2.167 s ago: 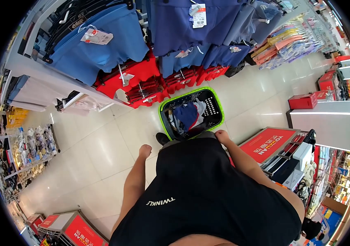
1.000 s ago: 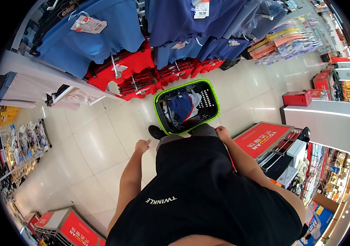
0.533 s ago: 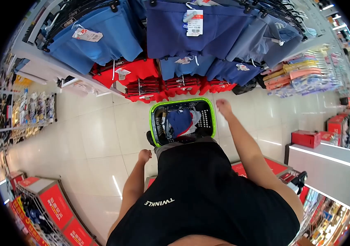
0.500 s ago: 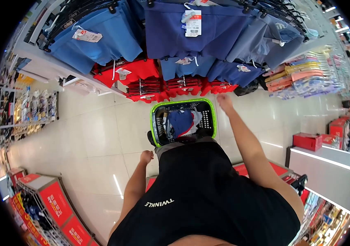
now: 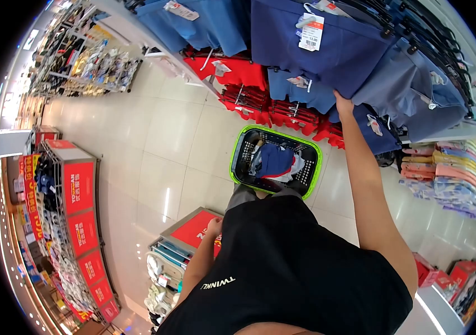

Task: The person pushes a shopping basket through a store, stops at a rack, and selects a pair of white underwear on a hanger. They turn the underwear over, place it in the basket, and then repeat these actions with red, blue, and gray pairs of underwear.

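Note:
My right hand (image 5: 344, 104) is raised to the hem of the navy shorts (image 5: 316, 53) on the upper rack. Its thumb side shows at the cloth edge, the other fingers partly hidden, and it looks closed on the hem. A white and orange price tag (image 5: 311, 33) hangs on these shorts. Low at my left side, my left hand (image 5: 214, 226) is loosely curled with nothing visible in it. On the floor before me stands a black shopping basket with a green rim (image 5: 237, 146). Navy, red and grey clothing (image 5: 277, 161) lies inside.
Lighter blue shorts (image 5: 201, 25) and grey-blue shorts (image 5: 400, 78) flank the navy pair. Red garments (image 5: 238, 72) hang lower down. Folded pastel clothes (image 5: 444, 167) are stacked at right. A red-topped display stand (image 5: 190, 228) is close to my left hand.
My right hand has risen from beside the basket to the hem of the navy shorts. The view has turned, so the rack and basket sit further right. My left hand stays low and curled.

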Demonstrator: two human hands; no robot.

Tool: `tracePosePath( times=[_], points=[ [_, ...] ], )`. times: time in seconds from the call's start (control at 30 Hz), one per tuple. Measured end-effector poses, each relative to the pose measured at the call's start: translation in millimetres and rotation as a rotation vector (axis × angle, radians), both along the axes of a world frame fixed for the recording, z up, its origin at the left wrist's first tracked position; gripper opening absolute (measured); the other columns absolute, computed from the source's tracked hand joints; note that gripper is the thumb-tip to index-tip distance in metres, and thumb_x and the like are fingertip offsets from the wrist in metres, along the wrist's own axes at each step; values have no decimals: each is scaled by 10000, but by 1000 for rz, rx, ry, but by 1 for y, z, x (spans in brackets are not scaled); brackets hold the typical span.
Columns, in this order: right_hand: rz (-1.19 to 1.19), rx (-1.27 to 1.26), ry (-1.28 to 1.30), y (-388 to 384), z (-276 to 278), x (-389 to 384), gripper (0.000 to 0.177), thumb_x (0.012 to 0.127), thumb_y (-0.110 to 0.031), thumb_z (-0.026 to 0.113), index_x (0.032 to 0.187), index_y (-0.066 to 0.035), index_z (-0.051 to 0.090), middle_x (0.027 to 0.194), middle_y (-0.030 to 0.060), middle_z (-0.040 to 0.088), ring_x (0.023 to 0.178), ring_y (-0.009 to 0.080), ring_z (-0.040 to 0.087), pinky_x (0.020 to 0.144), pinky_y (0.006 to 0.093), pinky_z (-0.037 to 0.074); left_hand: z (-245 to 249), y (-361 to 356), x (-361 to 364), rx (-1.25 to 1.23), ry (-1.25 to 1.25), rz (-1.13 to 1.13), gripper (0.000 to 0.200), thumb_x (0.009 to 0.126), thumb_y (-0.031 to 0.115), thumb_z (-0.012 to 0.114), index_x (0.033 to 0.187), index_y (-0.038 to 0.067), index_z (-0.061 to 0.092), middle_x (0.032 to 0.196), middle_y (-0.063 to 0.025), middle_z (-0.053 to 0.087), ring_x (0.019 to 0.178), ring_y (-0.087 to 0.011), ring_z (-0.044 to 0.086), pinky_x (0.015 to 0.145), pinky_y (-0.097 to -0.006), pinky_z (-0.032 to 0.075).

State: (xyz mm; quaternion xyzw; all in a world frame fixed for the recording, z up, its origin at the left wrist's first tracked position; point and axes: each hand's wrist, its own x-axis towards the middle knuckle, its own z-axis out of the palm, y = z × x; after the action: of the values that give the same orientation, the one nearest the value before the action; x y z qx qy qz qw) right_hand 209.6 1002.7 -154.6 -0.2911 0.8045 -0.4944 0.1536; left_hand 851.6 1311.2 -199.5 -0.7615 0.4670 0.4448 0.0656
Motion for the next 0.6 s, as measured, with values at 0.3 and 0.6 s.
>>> tracePosePath(
  times=[0.3,0.6],
  points=[
    [99,38,-94,48,-16,20,477,739,-361,772,1050,-15,665,802,103,663,714,185,605,683,321,468,-53,20,29,-43,291,112,417,816,328,641,1031,-29,657,898,-200,685,895,-269,670,768,-356,496],
    [193,-122,-183,100,37,88,237,856,-206,700,922,18,659,697,-9,587,625,51,493,581,224,404,4,-126,15,-39,122,-236,254,857,214,554,896,-9,669,805,-138,682,724,-203,670,608,-334,500]
  ],
)
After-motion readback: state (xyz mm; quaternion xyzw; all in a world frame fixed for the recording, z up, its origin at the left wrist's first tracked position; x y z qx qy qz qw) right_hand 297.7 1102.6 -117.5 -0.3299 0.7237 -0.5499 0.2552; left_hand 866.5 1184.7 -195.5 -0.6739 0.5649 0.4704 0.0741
